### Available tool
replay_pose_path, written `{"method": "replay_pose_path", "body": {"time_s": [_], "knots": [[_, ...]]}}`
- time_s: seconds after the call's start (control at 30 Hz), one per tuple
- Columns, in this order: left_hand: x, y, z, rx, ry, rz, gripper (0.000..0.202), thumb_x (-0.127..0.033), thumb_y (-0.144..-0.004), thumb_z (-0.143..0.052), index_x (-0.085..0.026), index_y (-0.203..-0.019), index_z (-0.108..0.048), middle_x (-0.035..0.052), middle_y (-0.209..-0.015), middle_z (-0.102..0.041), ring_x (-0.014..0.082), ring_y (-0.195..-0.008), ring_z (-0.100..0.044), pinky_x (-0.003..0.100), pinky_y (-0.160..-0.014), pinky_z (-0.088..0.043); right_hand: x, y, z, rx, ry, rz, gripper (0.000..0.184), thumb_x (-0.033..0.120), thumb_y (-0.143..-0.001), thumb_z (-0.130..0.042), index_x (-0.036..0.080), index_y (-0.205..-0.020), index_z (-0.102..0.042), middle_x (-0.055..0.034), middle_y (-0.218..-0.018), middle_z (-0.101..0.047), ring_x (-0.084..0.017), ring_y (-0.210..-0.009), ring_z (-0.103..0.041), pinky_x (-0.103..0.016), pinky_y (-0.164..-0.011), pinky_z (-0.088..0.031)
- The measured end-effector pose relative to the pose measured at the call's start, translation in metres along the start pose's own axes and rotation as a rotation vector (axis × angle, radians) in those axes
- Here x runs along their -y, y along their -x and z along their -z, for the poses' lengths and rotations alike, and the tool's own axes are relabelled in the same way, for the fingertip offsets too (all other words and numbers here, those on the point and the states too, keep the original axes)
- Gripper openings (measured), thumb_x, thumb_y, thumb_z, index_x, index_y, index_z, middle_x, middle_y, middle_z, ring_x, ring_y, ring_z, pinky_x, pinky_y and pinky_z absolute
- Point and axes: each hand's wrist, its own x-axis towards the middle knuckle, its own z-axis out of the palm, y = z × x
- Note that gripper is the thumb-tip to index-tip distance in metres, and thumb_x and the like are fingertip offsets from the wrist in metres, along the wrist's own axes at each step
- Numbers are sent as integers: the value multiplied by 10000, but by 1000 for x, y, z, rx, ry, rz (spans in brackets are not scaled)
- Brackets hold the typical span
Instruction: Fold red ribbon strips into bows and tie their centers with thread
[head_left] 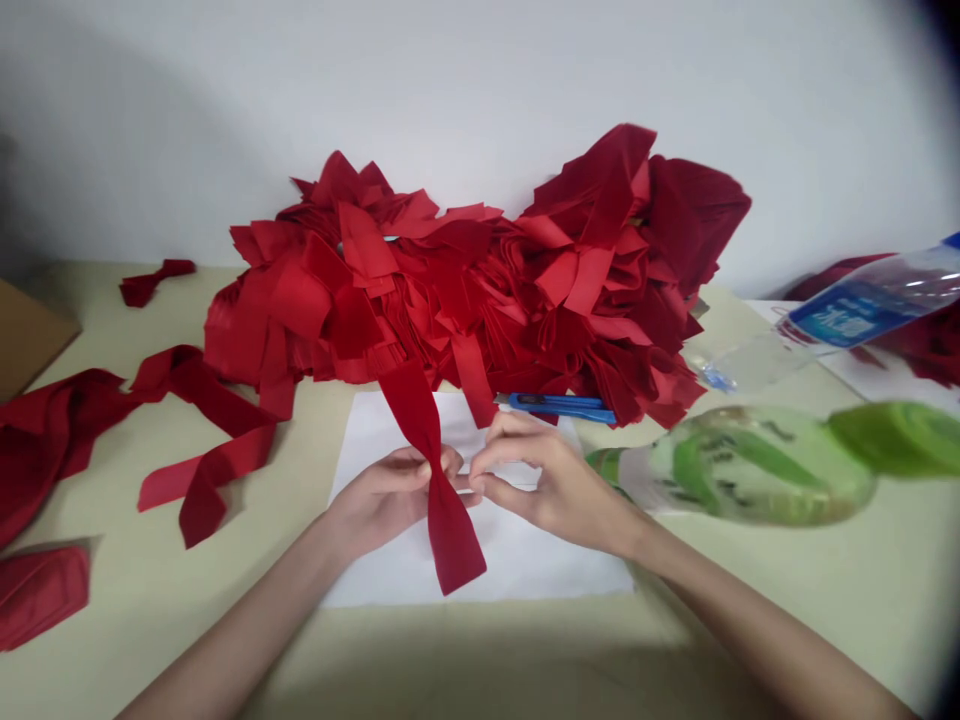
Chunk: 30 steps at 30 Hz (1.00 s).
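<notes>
A red velvet ribbon piece (459, 545) is gathered narrow at its middle, its two ends flaring up and down like a bow. My left hand (382, 500) pinches it at that gathered waist. Close by on the right, my right hand (562, 490) has its thumb and fingertips pressed together; whatever thin thing may be between them is too fine to make out. Both hands are above a white sheet of paper (540, 575) on the table. A blue utility knife (562, 406) lies just beyond my right hand.
A large heap of red ribbon pieces (450, 290) stands against the wall. Long ribbon strips (225, 460) trail at the left, near a cardboard box (34, 335). To the right lie a green-and-clear bottle (750, 465) and a blue-labelled plastic bottle (847, 310).
</notes>
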Motion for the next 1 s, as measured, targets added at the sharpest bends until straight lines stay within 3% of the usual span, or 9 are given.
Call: {"method": "replay_pose_path", "body": {"time_s": [0.1, 0.17, 0.3, 0.47, 0.63, 0.83, 1.0], "knots": [[0, 1, 0, 11, 29, 7, 135, -262, -754, -670, -136, -787, -636, 26, -807, -485, 187, -826, -536, 418, -914, -389, 1, -4, -1, -10, -8, 97, 90, 185, -814, -604, 218, -781, -681, -23, -996, -568, -144, -902, -510, -319, -852, -377], [0, 1, 1, 13, 31, 19, 133, -259, -755, -670, -133, -790, -640, 31, -812, -494, 191, -847, -541, 422, -935, -384, -1, -6, 1, 37, -52, 96, 111, 162, -838, -570, 211, -808, -666, -15, -987, -605, -134, -893, -530, -320, -871, -373], [-1, 2, 4, 18, 27, 52, 111, -236, -768, -651, -128, -794, -649, 43, -825, -492, 246, -964, -553, 436, -968, -367, -7, -7, 4, 62, -151, 31, 105, 203, -865, -550, 199, -828, -648, -8, -869, -622, -125, -823, -549, -291, -793, -411], [0, 1, 5, -4, -3, 19, 77, -209, -767, -644, -134, -780, -657, 25, -777, -451, 208, -894, -540, 414, -950, -386, -11, -9, 5, 59, -227, -21, 76, 256, -819, -620, 208, -793, -673, -28, -994, -565, -143, -915, -544, -311, -831, -413], [0, 1, 6, 8, -26, 30, 67, -199, -764, -629, -138, -744, -648, 22, -783, -431, 213, -889, -536, 458, -978, -351, -12, -12, 5, 26, -346, -148, 120, 318, -781, -654, 206, -744, -678, -17, -872, -547, -143, -861, -536, -303, -787, -428], [1, 2, 5, 10, -48, 10, 84, -222, -742, -652, -147, -713, -628, 26, -774, -444, 217, -899, -523, 433, -981, -320, -15, -13, -2, 70, -562, -293, 137, 345, -743, -679, 208, -734, -692, -35, -1081, -517, -148, -987, -537, -287, -802, -457], [0, 3, 6, 29, -12, 39, 118, -237, -723, -677, -136, -727, -616, 21, -775, -441, 161, -727, -527, 302, -729, -400, -17, -14, -6, 61, -485, -245, 93, 273, -778, -638, 193, -742, -669, -15, -892, -555, -122, -829, -535, -274, -739, -435]]}}
